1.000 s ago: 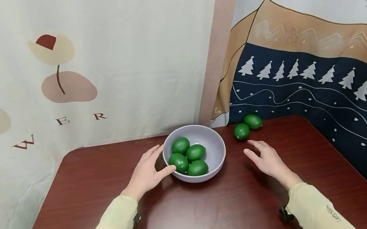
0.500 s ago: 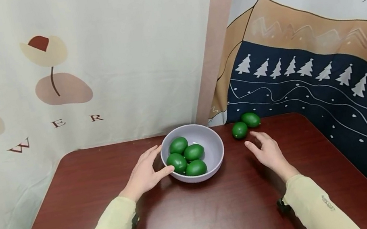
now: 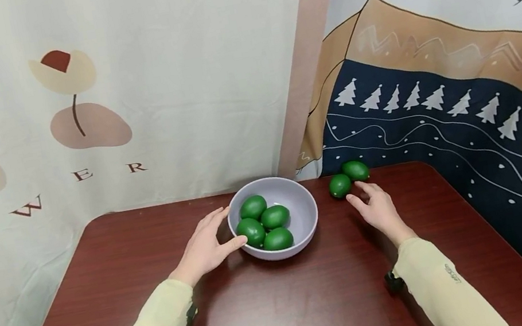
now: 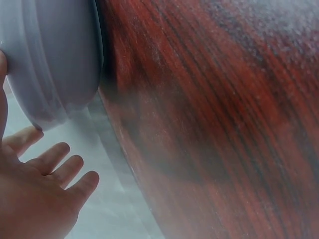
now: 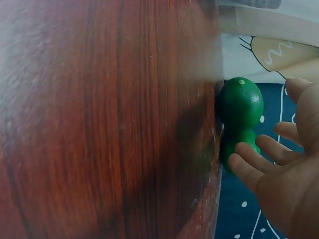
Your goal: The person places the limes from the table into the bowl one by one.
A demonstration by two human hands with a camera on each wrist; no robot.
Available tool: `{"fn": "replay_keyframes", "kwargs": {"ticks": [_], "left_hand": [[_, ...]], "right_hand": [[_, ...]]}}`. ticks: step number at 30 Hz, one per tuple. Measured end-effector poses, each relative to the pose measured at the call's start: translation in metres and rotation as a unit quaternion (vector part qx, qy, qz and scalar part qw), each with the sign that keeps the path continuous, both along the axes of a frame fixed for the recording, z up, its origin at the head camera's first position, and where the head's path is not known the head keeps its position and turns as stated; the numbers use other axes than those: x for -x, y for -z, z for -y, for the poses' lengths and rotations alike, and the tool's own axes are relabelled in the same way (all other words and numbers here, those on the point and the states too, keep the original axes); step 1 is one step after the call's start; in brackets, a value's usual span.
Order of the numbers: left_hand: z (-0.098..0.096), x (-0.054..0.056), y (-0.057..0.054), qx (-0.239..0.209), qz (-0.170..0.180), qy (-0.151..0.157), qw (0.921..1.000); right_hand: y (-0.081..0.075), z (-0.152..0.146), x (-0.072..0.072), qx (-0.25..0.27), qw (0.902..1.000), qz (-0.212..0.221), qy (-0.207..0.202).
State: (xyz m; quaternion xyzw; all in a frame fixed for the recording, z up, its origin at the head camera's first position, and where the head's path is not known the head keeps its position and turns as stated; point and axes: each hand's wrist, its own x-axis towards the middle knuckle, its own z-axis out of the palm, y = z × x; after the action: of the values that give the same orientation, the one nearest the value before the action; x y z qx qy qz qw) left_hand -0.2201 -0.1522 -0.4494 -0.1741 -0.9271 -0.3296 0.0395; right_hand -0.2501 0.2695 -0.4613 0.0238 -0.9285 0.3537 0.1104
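A pale purple bowl (image 3: 303, 211) stands on the table with several green limes (image 3: 274, 217) in it. My left hand (image 3: 204, 246) touches its left side, thumb and index finger spread along the rim. In the left wrist view, the index fingertip meets the bowl (image 4: 55, 59) while the other fingers stay off it. Two more limes lie at the back right: a nearer lime (image 3: 340, 186) and a farther lime (image 3: 355, 171). Just in front of them is my right hand (image 3: 379, 211), holding nothing. In the right wrist view its fingers reach beside the limes, one lime (image 5: 241, 102) partly covering the other.
The dark red-brown wooden table (image 3: 287, 310) ends behind the bowl and the loose limes. A pale printed curtain (image 3: 184, 83) hangs behind it. To the right hangs a dark blue cloth (image 3: 448, 153) with white trees.
My right hand has moved forward, closer to the two loose limes. The left hand stays against the bowl. The head view has shifted slightly.
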Motion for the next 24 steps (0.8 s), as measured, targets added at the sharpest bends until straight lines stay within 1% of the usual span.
{"fn": "replay_keyframes", "kwargs": {"ticks": [9, 16, 24], "left_hand": [[0.002, -0.001, -0.001, 0.008, -0.003, -0.007, 0.9999], [0.001, 0.001, -0.001, 0.01, -0.005, -0.006, 0.9999], [0.001, 0.002, 0.0, 0.015, -0.019, -0.004, 0.9997]], "right_hand": [[0.007, 0.007, 0.01, -0.003, 0.9999, 0.001, 0.017], [0.009, 0.01, 0.015, 0.006, 0.9996, -0.01, 0.027], [0.009, 0.009, 0.019, 0.013, 0.9994, 0.002, 0.031]]}}
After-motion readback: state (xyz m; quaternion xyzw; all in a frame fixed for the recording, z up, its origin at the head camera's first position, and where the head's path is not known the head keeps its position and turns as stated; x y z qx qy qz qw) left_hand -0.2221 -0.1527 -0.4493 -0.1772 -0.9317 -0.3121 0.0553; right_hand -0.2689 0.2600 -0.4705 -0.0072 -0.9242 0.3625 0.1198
